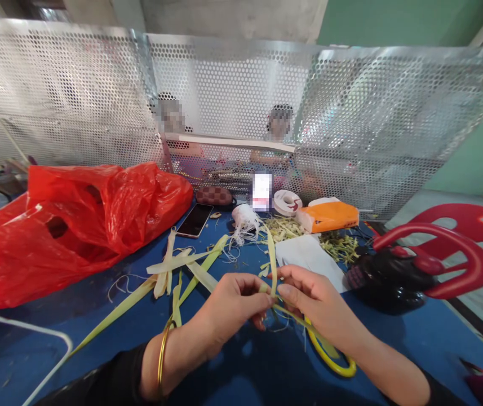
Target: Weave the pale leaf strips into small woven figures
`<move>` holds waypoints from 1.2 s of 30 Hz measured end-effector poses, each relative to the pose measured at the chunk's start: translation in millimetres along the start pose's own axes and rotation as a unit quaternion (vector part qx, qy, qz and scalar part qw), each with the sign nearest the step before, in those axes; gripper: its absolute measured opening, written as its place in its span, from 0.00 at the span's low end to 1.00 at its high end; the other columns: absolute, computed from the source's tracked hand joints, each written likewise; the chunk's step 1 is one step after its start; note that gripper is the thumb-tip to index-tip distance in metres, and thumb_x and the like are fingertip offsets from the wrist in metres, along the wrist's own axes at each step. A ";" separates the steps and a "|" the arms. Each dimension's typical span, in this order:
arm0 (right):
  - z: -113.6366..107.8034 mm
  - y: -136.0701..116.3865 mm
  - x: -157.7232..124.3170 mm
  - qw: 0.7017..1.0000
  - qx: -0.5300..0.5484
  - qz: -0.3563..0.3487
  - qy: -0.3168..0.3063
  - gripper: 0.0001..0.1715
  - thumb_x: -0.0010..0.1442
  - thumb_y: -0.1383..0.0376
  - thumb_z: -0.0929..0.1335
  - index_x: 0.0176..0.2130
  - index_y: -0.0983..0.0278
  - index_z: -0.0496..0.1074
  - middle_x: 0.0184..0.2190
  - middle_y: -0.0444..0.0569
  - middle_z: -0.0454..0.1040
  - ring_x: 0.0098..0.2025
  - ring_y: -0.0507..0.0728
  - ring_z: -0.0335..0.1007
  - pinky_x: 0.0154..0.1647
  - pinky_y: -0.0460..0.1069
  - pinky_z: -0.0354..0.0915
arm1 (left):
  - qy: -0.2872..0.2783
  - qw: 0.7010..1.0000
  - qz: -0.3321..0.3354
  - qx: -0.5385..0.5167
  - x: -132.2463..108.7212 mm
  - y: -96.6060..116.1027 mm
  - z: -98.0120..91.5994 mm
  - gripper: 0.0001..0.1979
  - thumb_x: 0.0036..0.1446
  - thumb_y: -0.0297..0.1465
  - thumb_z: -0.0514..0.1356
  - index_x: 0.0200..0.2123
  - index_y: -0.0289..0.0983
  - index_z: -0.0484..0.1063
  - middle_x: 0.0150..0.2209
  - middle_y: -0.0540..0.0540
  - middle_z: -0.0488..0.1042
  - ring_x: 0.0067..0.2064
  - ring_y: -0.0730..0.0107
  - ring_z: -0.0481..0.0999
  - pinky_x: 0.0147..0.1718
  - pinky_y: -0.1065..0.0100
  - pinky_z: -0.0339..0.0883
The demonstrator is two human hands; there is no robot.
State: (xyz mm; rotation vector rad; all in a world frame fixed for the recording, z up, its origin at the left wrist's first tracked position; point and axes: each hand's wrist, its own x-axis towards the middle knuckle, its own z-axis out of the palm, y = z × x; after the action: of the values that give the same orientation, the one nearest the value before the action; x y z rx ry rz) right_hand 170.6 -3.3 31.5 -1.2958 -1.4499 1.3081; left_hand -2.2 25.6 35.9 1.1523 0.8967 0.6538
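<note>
A narrow, pale green leaf strip (272, 262) stands up between my two hands, curling at its top. My left hand (236, 304) pinches its lower end between thumb and fingers, with a gold bangle on the wrist. From the other side, my right hand (309, 299) closes on the same strip with thumb and forefinger; part of it runs down under that palm. A yellow loop handle (342, 369), which looks like a scissors handle, lies below my right hand, its other end hidden. More flat leaf strips (201, 276) lie crossed on the blue table left of my hands.
A red plastic bag (97, 214) covers the left side. Behind my hands are a phone (195, 220), white thread (246, 217), a tape roll (287, 201), an orange tissue pack (329, 215) and plant scraps. A dark red-handled pot (393, 282) stands right. People sit beyond a perforated metal screen (233, 84).
</note>
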 end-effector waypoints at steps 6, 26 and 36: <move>-25.3 -12.7 0.6 0.995 -0.098 -0.024 0.003 0.14 0.56 0.62 0.70 0.44 0.61 0.75 0.23 0.40 0.67 0.24 0.50 0.61 0.25 0.44 0.60 | 0.049 0.998 0.002 -0.034 1.3 6.6 -5.5 0.10 0.43 0.34 0.68 0.21 0.34 0.72 0.18 0.52 0.65 0.20 0.76 0.64 0.24 0.70 0.67; -43.3 -18.5 -8.1 0.979 0.128 -0.129 0.095 0.11 0.49 0.55 0.76 0.28 0.59 0.80 0.18 0.43 0.69 0.21 0.52 0.62 0.25 0.49 0.63 | 0.063 0.996 -0.015 -0.053 3.9 3.9 -9.5 0.10 0.43 0.33 0.67 0.21 0.33 0.72 0.19 0.52 0.66 0.18 0.78 0.66 0.23 0.72 0.66; -41.5 -22.1 -8.7 0.926 0.223 -0.188 0.240 0.08 0.58 0.62 0.71 0.40 0.55 0.77 0.28 0.42 0.70 0.30 0.51 0.67 0.41 0.48 0.69 | 0.055 0.997 -0.040 -0.043 4.2 1.9 -5.9 0.10 0.41 0.33 0.68 0.20 0.34 0.72 0.17 0.52 0.65 0.19 0.76 0.65 0.23 0.70 0.67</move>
State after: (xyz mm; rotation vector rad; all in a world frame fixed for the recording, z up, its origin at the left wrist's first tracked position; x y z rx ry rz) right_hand 208.3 -2.8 60.9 -0.8910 -0.9230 0.9060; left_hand -5.2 32.5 35.8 1.0070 0.9929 0.6891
